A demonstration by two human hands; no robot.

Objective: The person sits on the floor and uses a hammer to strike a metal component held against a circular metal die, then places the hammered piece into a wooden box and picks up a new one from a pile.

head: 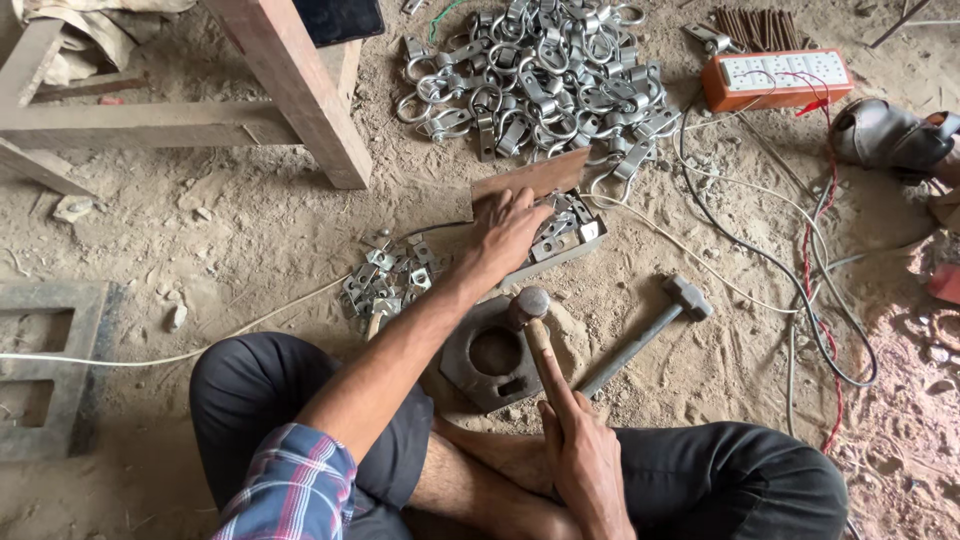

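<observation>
My left hand (505, 232) reaches forward into a small open box (585, 240) of metal brackets, fingers spread over the pieces; whether it grips one is hidden. My right hand (580, 455) holds the wooden handle of a hammer (530, 305), whose round head rests over a heavy ring-shaped metal die (470, 375) on the dirt floor in front of my crossed legs. A loose heap of small brackets (385, 275) lies left of the box. A large pile of metal shackles and rings (540, 75) sits beyond it.
A second, all-metal hammer (650, 325) lies right of the die. A wooden bench leg (300, 90) stands at upper left, an orange power strip (775, 78) with trailing wires at upper right, a sandal (890, 135) at far right, a concrete block (55, 365) at left.
</observation>
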